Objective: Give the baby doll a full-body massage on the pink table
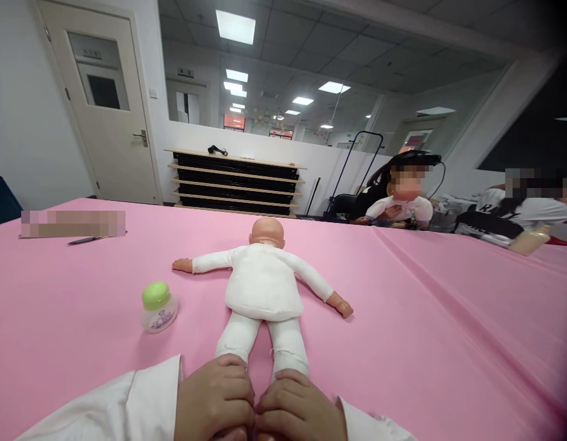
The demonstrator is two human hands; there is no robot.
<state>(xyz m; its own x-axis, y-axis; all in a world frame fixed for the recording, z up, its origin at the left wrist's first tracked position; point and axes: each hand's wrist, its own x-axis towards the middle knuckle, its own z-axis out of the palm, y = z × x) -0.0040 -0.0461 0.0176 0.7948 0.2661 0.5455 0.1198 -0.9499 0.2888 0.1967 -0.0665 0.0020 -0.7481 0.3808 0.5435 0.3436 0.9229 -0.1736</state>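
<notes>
A baby doll (263, 278) in a white cloth body lies on the pink table (449, 318), head away from me, arms spread. My left hand (216, 397) is closed around the end of the doll's left leg at the near edge. My right hand (298, 409) is closed around the end of its right leg. The doll's feet are hidden under my fingers. Both my sleeves are white. A small bottle with a green cap (159, 307) stands left of the doll, apart from both hands.
A pen (84, 241) and a blurred sheet (72, 223) lie at the far left. Across the table to the right, a person holds another doll (405, 208); a second person sits by a beige bottle (530, 239). Black shelving (236, 182) and a door (103, 101) stand behind.
</notes>
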